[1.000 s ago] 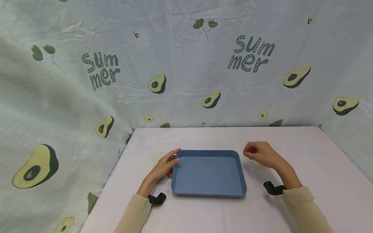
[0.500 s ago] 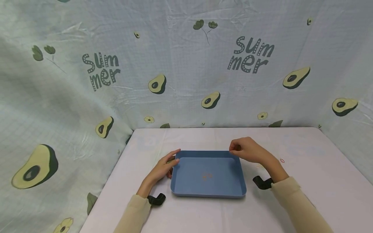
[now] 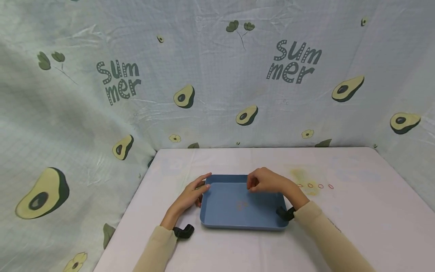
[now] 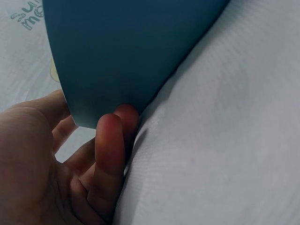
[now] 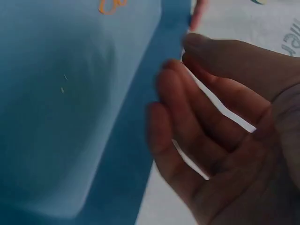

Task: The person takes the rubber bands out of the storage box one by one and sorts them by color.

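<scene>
My left hand (image 3: pixel 191 195) holds the left side of a shallow blue tray (image 3: pixel 244 227), its thumb over the rim. In the left wrist view, the curled fingers (image 4: pixel 110 140) touch the tray's outer wall. My right hand (image 3: pixel 268 180) is over the tray's far rim, right of the middle, thumb and index finger together. A blurred small red band (image 5: pixel 199 13) sticks out from this pinch in the right wrist view. Thin orange loops (image 3: pixel 242 205) lie on the tray floor. Several small red loops, among them one red loop (image 3: pixel 321 186), lie in a row right of the tray.
A pale cloth covers the table (image 3: pixel 231 249). Near the red loops is a faint yellow patch (image 3: pixel 299 173). A curtain (image 3: pixel 217 68) printed with avocados and lettering hangs behind the table and along both sides. Each wrist bears a black camera mount.
My right hand has moved left from beside the tray to over its far rim. The row of red loops has come into view behind it. The left hand and tray stay put.
</scene>
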Motion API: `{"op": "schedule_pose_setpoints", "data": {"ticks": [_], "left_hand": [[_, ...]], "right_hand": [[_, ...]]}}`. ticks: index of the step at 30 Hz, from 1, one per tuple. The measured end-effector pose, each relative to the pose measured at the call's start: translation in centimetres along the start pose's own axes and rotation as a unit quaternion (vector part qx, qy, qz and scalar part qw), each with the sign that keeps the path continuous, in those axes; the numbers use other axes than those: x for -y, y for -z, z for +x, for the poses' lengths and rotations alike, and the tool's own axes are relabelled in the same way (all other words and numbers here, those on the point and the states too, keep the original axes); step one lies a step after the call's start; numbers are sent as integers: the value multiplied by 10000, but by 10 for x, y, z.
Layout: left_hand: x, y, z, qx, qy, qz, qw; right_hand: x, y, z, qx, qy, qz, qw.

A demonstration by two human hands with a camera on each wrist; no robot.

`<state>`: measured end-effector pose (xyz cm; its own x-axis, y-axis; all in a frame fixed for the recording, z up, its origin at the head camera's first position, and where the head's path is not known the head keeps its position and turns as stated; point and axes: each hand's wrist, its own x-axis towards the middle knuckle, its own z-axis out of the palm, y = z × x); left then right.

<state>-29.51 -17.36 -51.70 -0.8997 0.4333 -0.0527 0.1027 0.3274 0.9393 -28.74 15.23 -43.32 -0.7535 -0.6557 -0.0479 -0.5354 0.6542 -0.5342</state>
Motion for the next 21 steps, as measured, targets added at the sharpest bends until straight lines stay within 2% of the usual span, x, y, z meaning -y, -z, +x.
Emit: {"op": "schedule_pose_setpoints", "data": {"ticks": [5,12,21], "left_hand": [[0,-1,2,7,-5,22,10000],[-1,-1,3,9,-31,-4,10000],[2,1,2,13,-47,-4,10000]], "right_hand": [[0,-11,7,456,-61,107,9989],[-8,-26,14,535,-299,278,9977],[-14,-37,16,467,-253,413,9977]]}}
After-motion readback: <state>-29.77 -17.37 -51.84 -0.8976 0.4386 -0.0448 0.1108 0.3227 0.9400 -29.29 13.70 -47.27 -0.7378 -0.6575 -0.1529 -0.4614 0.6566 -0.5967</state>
